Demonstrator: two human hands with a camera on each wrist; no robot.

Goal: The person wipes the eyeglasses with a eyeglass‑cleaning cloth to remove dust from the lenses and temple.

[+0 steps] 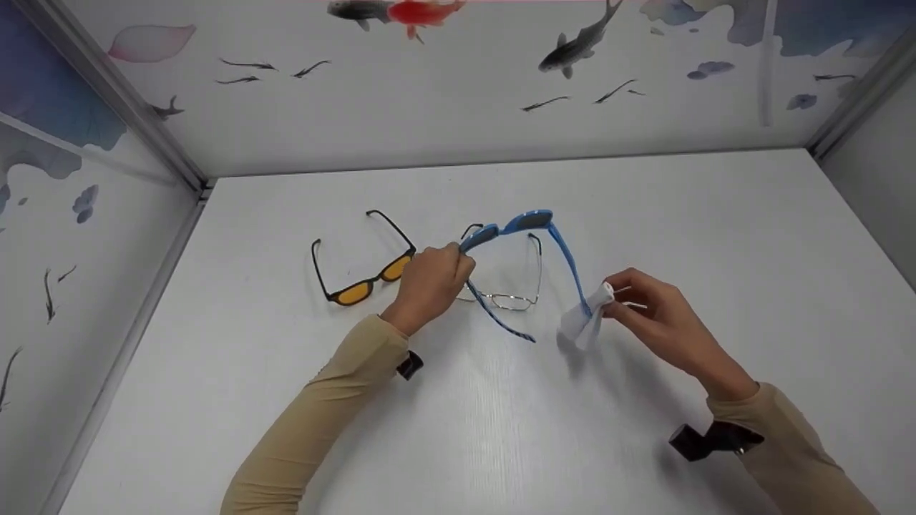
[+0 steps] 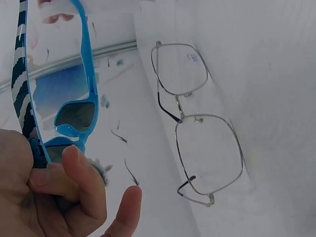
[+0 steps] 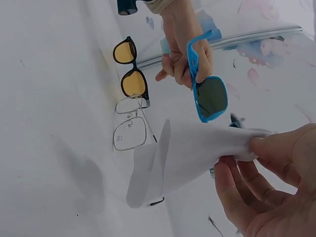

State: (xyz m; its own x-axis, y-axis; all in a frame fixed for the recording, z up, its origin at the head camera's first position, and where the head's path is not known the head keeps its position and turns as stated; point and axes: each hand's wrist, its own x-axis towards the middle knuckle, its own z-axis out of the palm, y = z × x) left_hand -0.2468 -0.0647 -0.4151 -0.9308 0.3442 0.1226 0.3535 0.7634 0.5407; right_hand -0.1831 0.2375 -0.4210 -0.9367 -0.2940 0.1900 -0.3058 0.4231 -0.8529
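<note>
My left hand (image 1: 433,282) grips blue sunglasses (image 1: 533,222) at one end of the frame, by the hinge. Dark lenses and a striped inner temple show in the left wrist view. Between thumb and fingers, my right hand (image 1: 662,318) pinches a thin white cloth (image 1: 583,322), which hangs down in folds. The tip of the far blue temple overlaps the cloth in the head view. Under the raised sunglasses, wire-rimmed glasses (image 2: 210,153) with clear lenses lie on the table, a small mark on one lens.
Black-framed glasses with orange lenses (image 1: 354,292) lie left of the wire pair, temples unfolded toward the back. The white table (image 1: 458,443) meets a back wall (image 1: 465,129) printed with fish. A similar printed wall (image 1: 50,286) borders the left side.
</note>
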